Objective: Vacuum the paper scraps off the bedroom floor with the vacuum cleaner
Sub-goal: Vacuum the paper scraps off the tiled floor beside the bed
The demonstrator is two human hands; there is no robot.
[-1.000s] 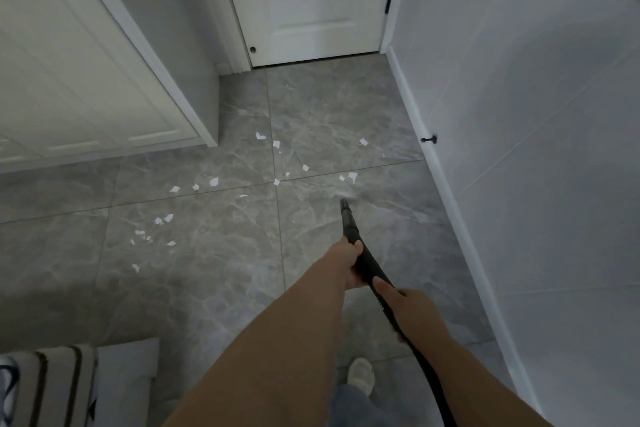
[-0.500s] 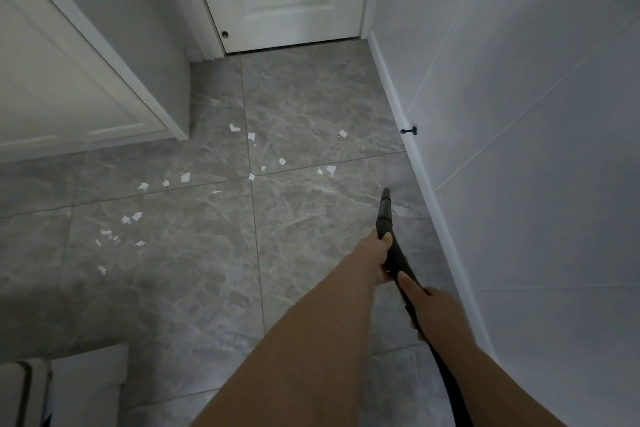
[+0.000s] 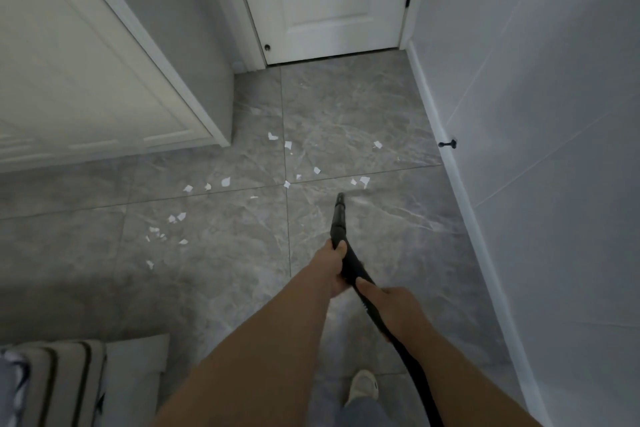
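Two hands, left [image 3: 331, 267] and right [image 3: 393, 305], fingers wrapped around one black hose [image 3: 341, 218]; roughly twenty paper scraps [image 3: 225, 181].

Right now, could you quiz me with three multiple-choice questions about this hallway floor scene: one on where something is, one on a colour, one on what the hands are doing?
1. Where do the white paper scraps nearest the black vacuum nozzle lie?
A. Just beyond its tip
B. Behind the person
C. On the striped fabric

2. What colour are the marbled floor tiles?
A. Grey
B. Red
C. Green

3. How do the hands hold the nozzle and black hose?
A. Both grip them
B. Left only
C. Neither

Answers: 1 A, two scraps sit just past the tip. 2 A, the tiles are veined grey. 3 A, the left hand wraps the nozzle and the right hand grips the hose behind it.
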